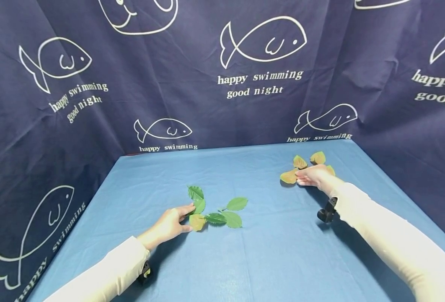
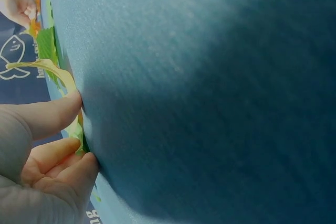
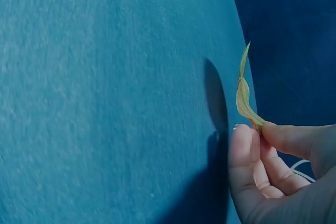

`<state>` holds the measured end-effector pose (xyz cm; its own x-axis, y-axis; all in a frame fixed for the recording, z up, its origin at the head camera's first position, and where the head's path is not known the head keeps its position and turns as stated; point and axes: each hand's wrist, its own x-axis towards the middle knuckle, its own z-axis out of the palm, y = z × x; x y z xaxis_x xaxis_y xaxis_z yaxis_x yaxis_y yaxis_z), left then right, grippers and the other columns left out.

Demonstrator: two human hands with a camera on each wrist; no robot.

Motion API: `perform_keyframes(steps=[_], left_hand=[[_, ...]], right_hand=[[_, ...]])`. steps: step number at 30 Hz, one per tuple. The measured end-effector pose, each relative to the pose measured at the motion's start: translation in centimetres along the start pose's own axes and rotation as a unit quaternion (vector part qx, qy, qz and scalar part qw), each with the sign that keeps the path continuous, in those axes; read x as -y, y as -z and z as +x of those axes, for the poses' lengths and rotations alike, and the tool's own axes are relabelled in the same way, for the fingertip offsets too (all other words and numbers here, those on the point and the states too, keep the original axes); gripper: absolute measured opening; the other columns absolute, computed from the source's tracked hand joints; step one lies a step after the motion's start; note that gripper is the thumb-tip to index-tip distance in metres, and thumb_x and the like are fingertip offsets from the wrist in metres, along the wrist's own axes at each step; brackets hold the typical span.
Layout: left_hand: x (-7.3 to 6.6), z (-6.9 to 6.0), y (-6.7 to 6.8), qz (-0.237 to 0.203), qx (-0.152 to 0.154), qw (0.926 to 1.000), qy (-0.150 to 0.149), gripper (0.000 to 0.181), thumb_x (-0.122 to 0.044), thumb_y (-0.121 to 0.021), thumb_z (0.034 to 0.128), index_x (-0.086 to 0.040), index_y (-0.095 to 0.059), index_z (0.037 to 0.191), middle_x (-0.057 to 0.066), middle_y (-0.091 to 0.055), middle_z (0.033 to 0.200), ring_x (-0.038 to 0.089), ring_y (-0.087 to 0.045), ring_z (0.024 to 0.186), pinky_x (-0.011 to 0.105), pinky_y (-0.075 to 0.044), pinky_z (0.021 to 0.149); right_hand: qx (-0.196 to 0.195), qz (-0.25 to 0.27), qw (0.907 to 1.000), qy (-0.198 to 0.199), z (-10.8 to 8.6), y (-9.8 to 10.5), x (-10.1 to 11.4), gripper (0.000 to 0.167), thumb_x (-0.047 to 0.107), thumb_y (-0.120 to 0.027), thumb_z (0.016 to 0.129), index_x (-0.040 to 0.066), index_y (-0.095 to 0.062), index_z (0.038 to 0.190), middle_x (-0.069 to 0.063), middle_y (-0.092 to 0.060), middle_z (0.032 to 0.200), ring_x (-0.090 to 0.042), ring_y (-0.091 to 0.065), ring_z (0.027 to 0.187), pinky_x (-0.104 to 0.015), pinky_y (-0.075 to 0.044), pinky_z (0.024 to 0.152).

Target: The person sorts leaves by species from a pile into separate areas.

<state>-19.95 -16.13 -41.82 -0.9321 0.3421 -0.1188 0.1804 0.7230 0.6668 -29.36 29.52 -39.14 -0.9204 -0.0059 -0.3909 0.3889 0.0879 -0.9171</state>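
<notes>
My left hand (image 1: 169,224) is at a group of leaves on the cloth. Its thumb touches a yellow leaf (image 1: 197,222), and its fingertips rest by a green leaf (image 1: 199,206); a gap shows between thumb and fingers (image 2: 79,169) in the left wrist view. More green leaves (image 1: 231,219) lie just right of it. Across the table, my right hand (image 1: 316,177) pinches a yellowish leaf (image 3: 243,98) between thumb and fingers, slightly above the cloth. Two other yellow leaves (image 1: 299,162) (image 1: 318,158) lie beyond this hand, and a further one (image 1: 331,170) is partly hidden behind it.
A blue cloth (image 1: 260,260) covers the table. Dark blue curtains (image 1: 192,84) with white fish drawings and lettering stand behind and at both sides. A green leaf (image 1: 195,193) lies past the left fingertips, and another (image 1: 237,204) farther right. Black wrist devices (image 1: 327,211) hang below both sleeves.
</notes>
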Motion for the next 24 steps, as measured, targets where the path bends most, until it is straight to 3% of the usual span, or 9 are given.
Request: perform_keyframes(steps=[7, 24], left_hand=[[0.0, 0.0, 0.0, -0.001, 0.002, 1.0, -0.004, 0.066, -0.002, -0.076, 0.0804, -0.004, -0.05, 0.141, 0.01, -0.04, 0.152, 0.033, -0.042, 0.137, 0.04, -0.047, 0.106], [0.1, 0.0, 0.0, -0.004, 0.001, 1.0, -0.006, 0.066, -0.001, -0.076, 0.0799, -0.002, -0.05, 0.14, 0.012, -0.04, 0.152, 0.034, -0.042, 0.137, 0.041, -0.047, 0.107]], right_hand=[[-0.024, 0.006, 0.9997, -0.001, -0.2, 0.8, 0.1, 0.008, -0.005, -0.058, 0.091, 0.0, -0.062, 0.086, 0.001, -0.068, 0.062, -0.007, -0.067, 0.06, -0.022, -0.062, 0.066], [-0.109, -0.042, 0.993, -0.014, 0.0, 1.6, 0.5, 0.005, -0.003, -0.058, 0.091, -0.004, -0.059, 0.085, 0.001, -0.064, 0.057, -0.007, -0.064, 0.052, -0.024, -0.062, 0.06]])
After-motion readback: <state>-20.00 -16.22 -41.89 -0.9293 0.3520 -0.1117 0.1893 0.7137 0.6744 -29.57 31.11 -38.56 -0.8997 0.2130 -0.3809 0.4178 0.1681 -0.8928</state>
